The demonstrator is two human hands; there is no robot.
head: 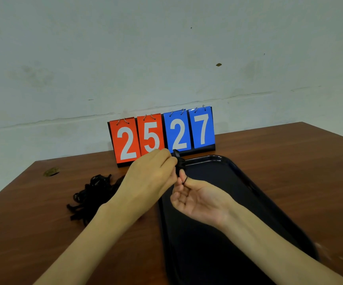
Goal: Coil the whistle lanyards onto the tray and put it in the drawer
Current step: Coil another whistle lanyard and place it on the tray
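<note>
A dark tray (238, 182) lies on the wooden table at the centre right. Above its far left corner my left hand (152, 177) pinches a small black whistle with its lanyard (179, 161). My right hand (199, 198) is turned palm up just below it, with a thin black cord looped round one fingertip. A tangled heap of black lanyards (92, 194) lies on the table left of the tray, partly hidden by my left forearm.
A flip scoreboard (162, 136) reading 25 in red and 27 in blue stands against the wall behind the tray. The table (289, 157) ends at the wall behind and drops off at the left and right edges.
</note>
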